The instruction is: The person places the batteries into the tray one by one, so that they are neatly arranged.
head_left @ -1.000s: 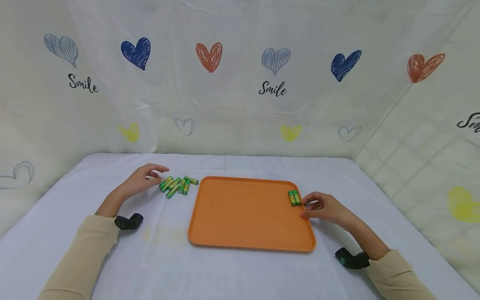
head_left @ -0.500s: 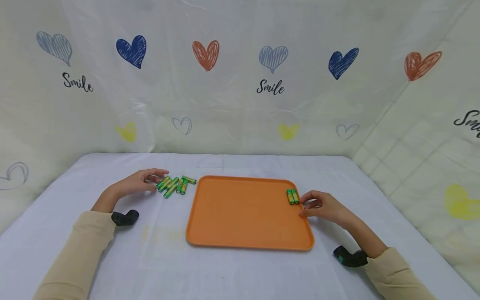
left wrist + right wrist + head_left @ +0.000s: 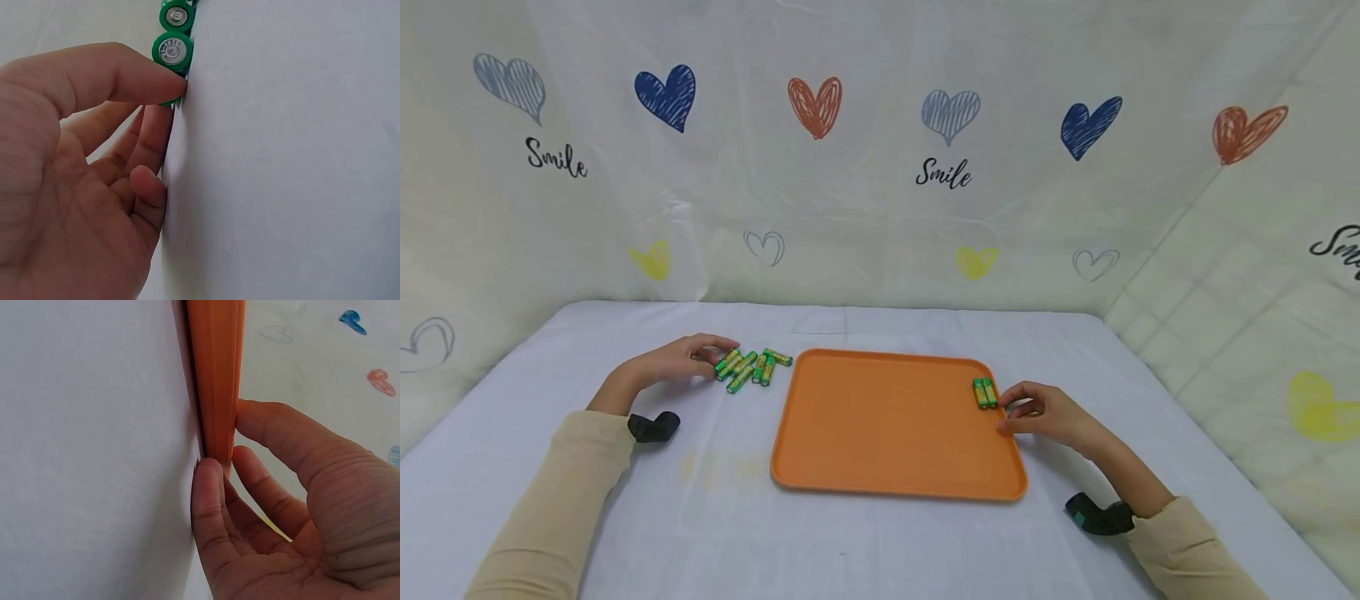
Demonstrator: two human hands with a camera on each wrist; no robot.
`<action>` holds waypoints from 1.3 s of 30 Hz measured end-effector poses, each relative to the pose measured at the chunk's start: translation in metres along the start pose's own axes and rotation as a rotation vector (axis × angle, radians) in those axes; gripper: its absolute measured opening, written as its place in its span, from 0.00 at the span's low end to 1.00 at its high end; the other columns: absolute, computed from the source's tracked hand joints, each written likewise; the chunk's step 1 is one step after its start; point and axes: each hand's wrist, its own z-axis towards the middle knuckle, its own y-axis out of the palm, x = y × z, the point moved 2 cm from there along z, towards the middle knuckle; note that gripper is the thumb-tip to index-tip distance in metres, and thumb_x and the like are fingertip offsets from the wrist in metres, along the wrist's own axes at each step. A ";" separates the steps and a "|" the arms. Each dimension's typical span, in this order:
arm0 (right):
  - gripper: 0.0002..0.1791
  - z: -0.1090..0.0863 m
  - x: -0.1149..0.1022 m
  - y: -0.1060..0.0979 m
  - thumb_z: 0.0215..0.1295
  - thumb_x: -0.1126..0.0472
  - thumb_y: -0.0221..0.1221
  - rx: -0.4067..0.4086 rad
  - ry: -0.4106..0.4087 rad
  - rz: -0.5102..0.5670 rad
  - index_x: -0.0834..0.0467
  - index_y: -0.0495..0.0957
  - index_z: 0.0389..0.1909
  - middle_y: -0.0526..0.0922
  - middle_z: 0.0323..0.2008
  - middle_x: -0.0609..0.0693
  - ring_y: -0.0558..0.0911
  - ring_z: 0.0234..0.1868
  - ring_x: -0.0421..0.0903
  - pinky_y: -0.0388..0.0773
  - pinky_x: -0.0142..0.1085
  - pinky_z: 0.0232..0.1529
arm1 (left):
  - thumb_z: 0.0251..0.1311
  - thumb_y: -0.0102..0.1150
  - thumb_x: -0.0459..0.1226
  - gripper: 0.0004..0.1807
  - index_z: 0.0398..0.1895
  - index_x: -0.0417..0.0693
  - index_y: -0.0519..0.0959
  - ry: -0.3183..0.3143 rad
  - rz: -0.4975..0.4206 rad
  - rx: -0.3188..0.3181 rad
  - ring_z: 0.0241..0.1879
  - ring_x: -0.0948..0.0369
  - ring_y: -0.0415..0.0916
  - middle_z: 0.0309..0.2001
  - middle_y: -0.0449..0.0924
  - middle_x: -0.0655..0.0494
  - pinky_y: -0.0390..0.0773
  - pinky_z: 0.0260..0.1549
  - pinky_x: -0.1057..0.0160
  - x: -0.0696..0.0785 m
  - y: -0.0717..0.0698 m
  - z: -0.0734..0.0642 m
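My left hand (image 3: 673,360) is at the left end of a group of green-and-yellow batteries (image 3: 742,377) lying on the white cloth. Its thumb and fingers pinch the outermost battery (image 3: 169,102), which the thumb mostly covers in the left wrist view. Beside that one, another battery (image 3: 172,52) shows its round metal end. My right hand (image 3: 1047,412) holds the right rim of an orange tray (image 3: 887,433). In the right wrist view the thumb lies on the tray's edge (image 3: 215,375), with other fingers curled below against the cloth. A pair of batteries (image 3: 985,393) stands side by side inside the tray's right edge.
A white cloth (image 3: 737,533) covers the table. Behind it hangs a pale backdrop (image 3: 880,200) printed with hearts and the word Smile. Black wrist devices (image 3: 653,427) sit on both forearms.
My left hand has lowered slightly and come closer around the leftmost battery. The right hand stays at the tray's rim. The head view has shifted a little.
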 end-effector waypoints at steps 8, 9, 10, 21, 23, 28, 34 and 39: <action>0.24 -0.002 -0.002 -0.001 0.57 0.58 0.70 -0.016 -0.020 0.040 0.67 0.74 0.49 0.78 0.34 0.52 0.78 0.37 0.42 0.75 0.30 0.38 | 0.60 0.59 0.34 0.34 0.69 0.35 0.62 -0.067 -0.012 0.008 0.60 0.43 0.67 0.64 0.66 0.34 0.69 0.57 0.49 0.002 0.002 0.000; 0.24 -0.002 -0.002 -0.001 0.57 0.59 0.70 -0.018 -0.021 0.046 0.67 0.74 0.49 0.78 0.34 0.52 0.78 0.37 0.42 0.75 0.30 0.38 | 0.60 0.60 0.34 0.34 0.69 0.34 0.62 -0.061 -0.015 0.011 0.60 0.44 0.68 0.64 0.67 0.34 0.69 0.56 0.50 0.002 0.002 0.000; 0.24 -0.002 -0.002 -0.001 0.57 0.58 0.70 -0.020 -0.021 0.045 0.67 0.74 0.49 0.78 0.34 0.52 0.78 0.37 0.42 0.75 0.30 0.38 | 0.60 0.60 0.33 0.34 0.69 0.34 0.62 -0.054 -0.021 0.017 0.60 0.44 0.68 0.64 0.67 0.34 0.70 0.56 0.52 0.001 0.002 -0.001; 0.25 -0.001 -0.002 -0.001 0.57 0.57 0.70 -0.020 -0.005 0.026 0.67 0.74 0.50 0.79 0.35 0.52 0.78 0.38 0.43 0.75 0.31 0.39 | 0.59 0.65 0.33 0.34 0.67 0.31 0.63 -0.017 0.010 0.085 0.56 0.44 0.73 0.58 0.71 0.35 0.70 0.57 0.46 0.001 0.001 -0.006; 0.25 -0.001 -0.001 -0.001 0.58 0.57 0.70 -0.021 -0.006 0.027 0.67 0.74 0.50 0.79 0.36 0.52 0.78 0.38 0.43 0.75 0.30 0.39 | 0.58 0.65 0.33 0.34 0.66 0.31 0.64 -0.011 0.012 0.100 0.54 0.46 0.74 0.56 0.73 0.36 0.71 0.56 0.46 0.002 0.001 -0.007; 0.25 -0.001 -0.001 0.000 0.57 0.57 0.70 -0.018 -0.018 0.029 0.67 0.74 0.50 0.79 0.36 0.53 0.78 0.38 0.42 0.75 0.30 0.39 | 0.58 0.66 0.33 0.33 0.65 0.32 0.65 -0.010 0.002 0.149 0.53 0.45 0.76 0.56 0.73 0.36 0.75 0.51 0.52 0.003 -0.001 -0.011; 0.24 -0.001 -0.002 -0.001 0.57 0.59 0.70 -0.018 -0.029 0.030 0.67 0.74 0.50 0.79 0.36 0.53 0.78 0.38 0.42 0.75 0.30 0.39 | 0.57 0.67 0.34 0.34 0.66 0.33 0.65 -0.048 -0.017 0.190 0.52 0.47 0.77 0.57 0.71 0.34 0.76 0.44 0.65 0.003 -0.002 -0.018; 0.24 -0.001 -0.002 0.000 0.58 0.59 0.70 -0.019 -0.033 0.032 0.67 0.74 0.50 0.79 0.36 0.54 0.79 0.38 0.42 0.75 0.31 0.38 | 0.58 0.67 0.32 0.33 0.65 0.34 0.66 -0.037 -0.030 0.215 0.51 0.49 0.78 0.56 0.71 0.35 0.76 0.43 0.68 0.001 -0.002 -0.021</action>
